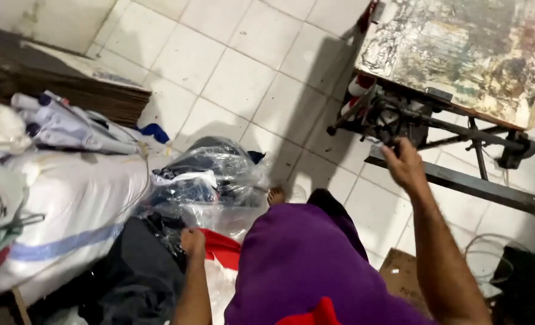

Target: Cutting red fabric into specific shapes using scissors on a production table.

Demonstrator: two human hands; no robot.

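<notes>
In the head view, the person in a purple shirt (306, 265) is looking down over white floor tiles (231, 78). The left hand (193, 242) is curling closed, gripping a red piece of cloth (224, 248) where it is meeting a crumpled clear plastic bag of dark garments (204, 180); that bag is lying just left of the purple shirt. A black garment (138, 274) is lying beside the bag, lower left of it, and a large white sack with a blue stripe (81, 210) is resting further left.

The right hand (404, 164) is reaching out well to the right of the bag, fingers bent loosely, touching the black metal frame (436, 123) under a paint-stained flat wooden board (460, 54). Whether it is actually gripping the frame cannot be told. A bare foot (276, 195) is showing just beside the bag.
</notes>
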